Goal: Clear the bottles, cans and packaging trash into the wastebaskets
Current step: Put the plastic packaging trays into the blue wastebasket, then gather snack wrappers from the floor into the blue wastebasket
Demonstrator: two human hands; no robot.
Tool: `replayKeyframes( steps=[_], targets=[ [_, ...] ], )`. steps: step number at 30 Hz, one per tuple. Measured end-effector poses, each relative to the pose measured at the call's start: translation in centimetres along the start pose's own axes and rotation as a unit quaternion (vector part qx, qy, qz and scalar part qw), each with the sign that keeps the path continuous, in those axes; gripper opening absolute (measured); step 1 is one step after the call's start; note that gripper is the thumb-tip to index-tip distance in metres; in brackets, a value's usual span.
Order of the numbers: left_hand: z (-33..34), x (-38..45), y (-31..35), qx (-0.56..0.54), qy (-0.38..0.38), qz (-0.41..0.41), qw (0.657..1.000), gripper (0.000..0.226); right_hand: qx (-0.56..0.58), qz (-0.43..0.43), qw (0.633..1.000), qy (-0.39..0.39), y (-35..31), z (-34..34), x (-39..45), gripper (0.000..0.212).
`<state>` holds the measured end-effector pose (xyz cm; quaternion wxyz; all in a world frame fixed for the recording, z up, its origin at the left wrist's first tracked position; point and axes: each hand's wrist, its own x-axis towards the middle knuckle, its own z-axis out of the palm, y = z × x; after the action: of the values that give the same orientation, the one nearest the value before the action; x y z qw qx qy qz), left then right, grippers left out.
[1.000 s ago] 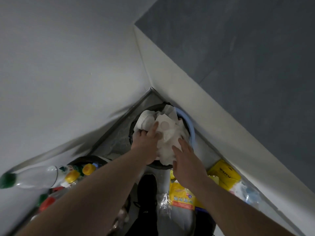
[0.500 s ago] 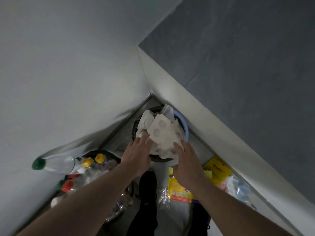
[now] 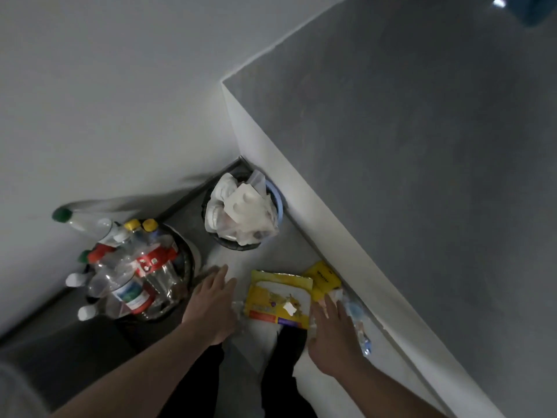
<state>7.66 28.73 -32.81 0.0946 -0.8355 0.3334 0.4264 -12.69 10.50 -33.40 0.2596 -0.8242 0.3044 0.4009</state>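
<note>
A blue-rimmed wastebasket (image 3: 278, 203) stands in the floor corner, heaped with white packaging (image 3: 241, 211). To its left a black wastebasket (image 3: 188, 268) overflows with plastic bottles (image 3: 132, 276). On the floor lie a large yellow package (image 3: 278, 300), a smaller yellow pack (image 3: 322, 277) and clear plastic wrap (image 3: 358, 324). My left hand (image 3: 212, 306) hovers open between the bottle basket and the yellow package. My right hand (image 3: 331, 336) is open just right of that package, beside the clear wrap. Neither hand holds anything.
A white wall runs along the left and a white-sided grey counter (image 3: 422, 176) along the right, closing the corner. My dark trouser legs (image 3: 283, 357) stand on the grey floor below the hands.
Both hands have let go of the white packaging in the corner basket and pulled back down toward the floor trash. The view has lifted away, showing both baskets.
</note>
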Motion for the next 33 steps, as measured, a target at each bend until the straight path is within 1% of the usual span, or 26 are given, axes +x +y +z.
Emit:
replayKeyframes(
  steps=[3, 5, 7, 9, 12, 14, 18, 22, 25, 28, 31, 33],
  targets=[
    [2.8, -4.2, 2.2, -0.04, -0.02, -0.026, 0.999, 0.073, -0.003, 0.019, 1.0, -0.017, 2.1, 0.6, -3.9, 0.08],
    [4.4, -6.6, 3.4, -0.053, -0.021, -0.021, 0.998, 0.07, 0.0, 0.038, 0.999, -0.029, 3.3, 1.0, -6.0, 0.079],
    [5.9, -8.5, 4.2, -0.054, -0.035, -0.005, 0.998, 0.075, 0.015, 0.053, 0.998, -0.034, 4.4, 1.9, -7.6, 0.079],
    [7.1, -9.5, 4.2, -0.046, -0.044, 0.006, 0.998, 0.077, 0.036, 0.069, 0.997, -0.029, 5.2, 3.3, -8.9, 0.082],
    [8.4, -10.1, 3.5, -0.004, -0.045, 0.028, 0.999, 0.075, 0.057, 0.085, 0.994, -0.026, 6.2, 6.2, -10.5, 0.084],
    [9.1, -10.7, 2.7, 0.009, -0.042, 0.023, 0.999, 0.073, 0.062, 0.095, 0.993, -0.03, 6.3, 8.0, -11.6, 0.079],
    [10.7, -11.7, 1.3, 0.027, -0.034, 0.001, 0.999, 0.072, 0.122, 0.125, 0.985, -0.014, 6.2, 10.6, -14.4, 0.075],
    [12.9, -13.6, 1.9, 0.03, -0.041, -0.015, 0.999, 0.068, 0.152, 0.138, 0.979, -0.005, 9.0, 12.8, -17.6, 0.076],
    [13.9, -15.0, 4.3, 0.016, -0.047, -0.019, 0.999, 0.066, 0.157, 0.152, 0.976, 0.002, 12.4, 13.7, -19.1, 0.076],
    [15.0, -15.5, 7.3, -0.017, -0.063, -0.043, 0.997, 0.06, 0.15, 0.154, 0.977, 0.005, 16.0, 14.4, -19.6, 0.076],
    [16.1, -14.4, 9.9, -0.077, -0.047, -0.084, 0.992, 0.06, 0.14, 0.14, 0.98, 0.012, 19.5, 15.0, -18.9, 0.076],
    [17.0, -13.1, 11.2, -0.127, -0.024, -0.136, 0.982, 0.064, 0.127, 0.121, 0.985, -0.002, 21.4, 15.4, -18.5, 0.076]
  ],
)
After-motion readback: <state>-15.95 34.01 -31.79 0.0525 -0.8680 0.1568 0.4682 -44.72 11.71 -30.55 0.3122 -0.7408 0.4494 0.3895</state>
